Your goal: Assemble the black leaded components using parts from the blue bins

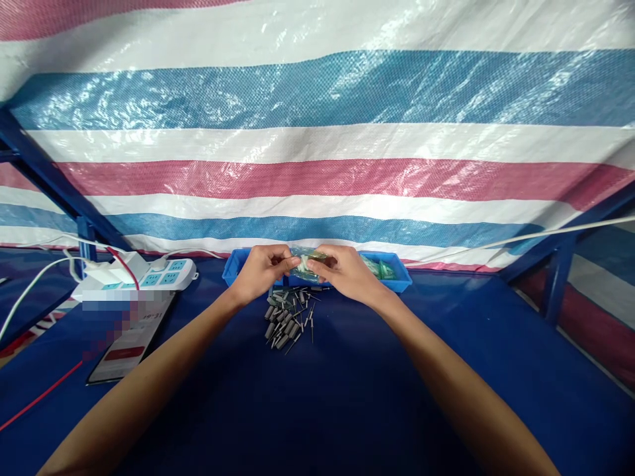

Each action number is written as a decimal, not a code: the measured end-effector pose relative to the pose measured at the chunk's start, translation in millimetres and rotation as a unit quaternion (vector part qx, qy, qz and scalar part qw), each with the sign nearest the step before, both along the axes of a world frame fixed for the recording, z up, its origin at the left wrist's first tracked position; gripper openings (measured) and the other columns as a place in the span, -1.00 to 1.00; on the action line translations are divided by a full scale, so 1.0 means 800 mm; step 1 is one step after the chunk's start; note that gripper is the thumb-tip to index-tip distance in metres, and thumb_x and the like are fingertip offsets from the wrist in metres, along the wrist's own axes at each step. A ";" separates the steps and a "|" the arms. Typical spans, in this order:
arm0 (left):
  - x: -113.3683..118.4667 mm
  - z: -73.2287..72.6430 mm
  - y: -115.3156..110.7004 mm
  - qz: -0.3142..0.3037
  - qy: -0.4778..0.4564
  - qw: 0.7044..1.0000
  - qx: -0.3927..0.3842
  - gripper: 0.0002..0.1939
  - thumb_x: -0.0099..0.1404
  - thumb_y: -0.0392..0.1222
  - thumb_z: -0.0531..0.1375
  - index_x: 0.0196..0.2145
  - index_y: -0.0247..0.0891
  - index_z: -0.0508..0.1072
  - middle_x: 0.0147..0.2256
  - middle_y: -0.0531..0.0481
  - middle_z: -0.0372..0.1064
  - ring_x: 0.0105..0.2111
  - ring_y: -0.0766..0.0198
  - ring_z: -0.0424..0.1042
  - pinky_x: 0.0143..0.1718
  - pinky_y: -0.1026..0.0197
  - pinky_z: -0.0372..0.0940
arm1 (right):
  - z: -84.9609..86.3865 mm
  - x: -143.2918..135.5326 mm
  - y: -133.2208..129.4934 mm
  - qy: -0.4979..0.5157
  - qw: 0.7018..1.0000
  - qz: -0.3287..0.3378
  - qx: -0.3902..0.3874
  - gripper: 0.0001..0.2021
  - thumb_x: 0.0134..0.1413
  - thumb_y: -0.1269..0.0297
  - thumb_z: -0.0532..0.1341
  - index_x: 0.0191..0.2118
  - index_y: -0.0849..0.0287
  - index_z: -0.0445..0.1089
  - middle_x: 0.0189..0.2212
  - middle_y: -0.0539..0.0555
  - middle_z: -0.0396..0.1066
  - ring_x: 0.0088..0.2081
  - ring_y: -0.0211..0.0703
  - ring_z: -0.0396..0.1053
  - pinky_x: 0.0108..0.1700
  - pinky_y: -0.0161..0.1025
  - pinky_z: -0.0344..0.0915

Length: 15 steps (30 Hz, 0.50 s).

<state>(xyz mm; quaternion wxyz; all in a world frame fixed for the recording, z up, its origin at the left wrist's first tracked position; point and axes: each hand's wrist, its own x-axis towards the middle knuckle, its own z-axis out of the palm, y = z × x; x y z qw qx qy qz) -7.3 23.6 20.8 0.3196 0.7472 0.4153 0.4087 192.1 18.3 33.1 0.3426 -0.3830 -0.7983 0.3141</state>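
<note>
Between my two hands is a small clear plastic bag point(303, 254) with pale pieces inside, too small to make out. My left hand point(262, 268) pinches its left side, thumb on top. On the opposite side my right hand point(344, 268) grips it with thumb and fingers closed. Behind and below the hands stands a blue plastic bin point(403, 284), partly hidden by them. Its right part holds green and white packets point(381, 268). Just in front of the bin lies a loose pile of grey cylinders and thin metal pins point(285, 322).
On the left, a white power strip point(186, 272) carries plugs and white cables. A phone point(131, 350) lies beside it, with a red cable point(42, 393) near. Blue frame bars point(550, 281) and a striped tarp point(317, 178) bound the blue table point(347, 396).
</note>
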 end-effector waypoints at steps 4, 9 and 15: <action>0.004 -0.001 -0.004 0.000 -0.038 0.999 0.002 -0.64 0.26 0.00 0.15 -0.54 -0.33 0.32 -0.65 0.10 0.21 -0.64 0.46 0.17 -0.60 0.39 0.09 | -0.001 0.002 0.001 0.052 0.996 0.040 -0.054 -0.80 0.13 0.17 0.18 -0.43 0.16 0.27 -0.53 -0.07 0.29 -0.52 -0.28 0.34 -0.45 -0.31 0.25; 0.008 0.000 -0.003 -0.066 -0.020 0.996 -0.058 -0.67 0.27 0.03 0.14 -0.44 -0.32 0.37 -0.65 0.10 0.25 -0.66 0.46 0.21 -0.63 0.40 0.07 | 0.001 0.008 0.002 -0.012 1.000 -0.018 0.005 -0.75 0.09 0.26 0.21 -0.54 0.18 0.22 -0.67 -0.10 0.23 -0.60 -0.32 0.25 -0.51 -0.33 0.13; 0.005 -0.005 0.002 -0.037 -0.058 0.997 -0.040 -0.70 0.22 -0.05 0.21 -0.51 -0.32 0.33 -0.70 0.13 0.22 -0.70 0.48 0.18 -0.65 0.41 0.07 | 0.001 0.005 0.002 0.025 0.999 -0.005 -0.024 -0.78 0.08 0.18 0.22 -0.48 0.19 0.31 -0.58 -0.05 0.31 -0.55 -0.27 0.36 -0.50 -0.33 0.18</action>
